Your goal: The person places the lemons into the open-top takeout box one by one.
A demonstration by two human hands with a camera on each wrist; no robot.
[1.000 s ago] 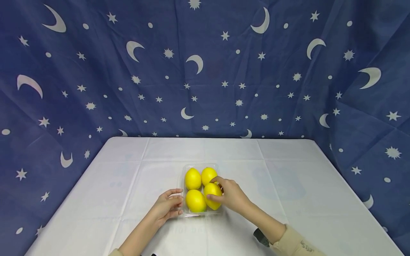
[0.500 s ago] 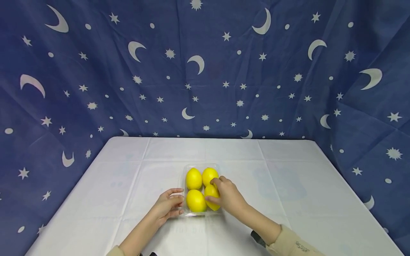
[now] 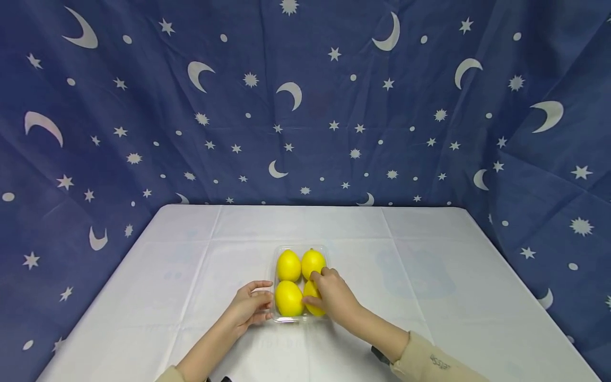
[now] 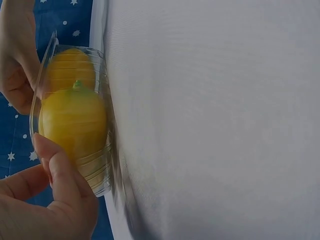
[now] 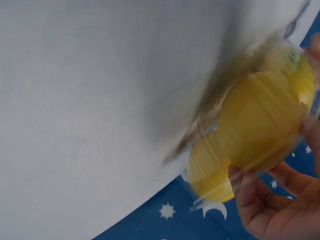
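Observation:
A clear plastic container point(image 3: 277, 313) stands on the table with several yellow lemons in it, set in two rows. My right hand point(image 3: 337, 298) reaches in from the right and grips the near-right lemon point(image 3: 312, 306), thumb on its left and fingers over its far side. At the container's left rim, my left hand point(image 3: 248, 307) holds the edge with its fingertips. Beside it sits the near-left lemon point(image 3: 288, 298). The far-left lemon point(image 3: 288, 265) and far-right lemon point(image 3: 313, 262) lie behind. Through the ribbed wall, a lemon point(image 4: 72, 120) shows its greenish tip in the left wrist view.
A white cloth covers the table point(image 3: 420, 244). Behind and around it hangs a dark blue curtain point(image 3: 305, 106) with white moons and stars. Dark bands or straps show near the wrists at the front.
My right hand has moved slightly left and lower with the near-right lemon, which sits further under the fingers. My left hand stays at the rim. The view has shifted a little.

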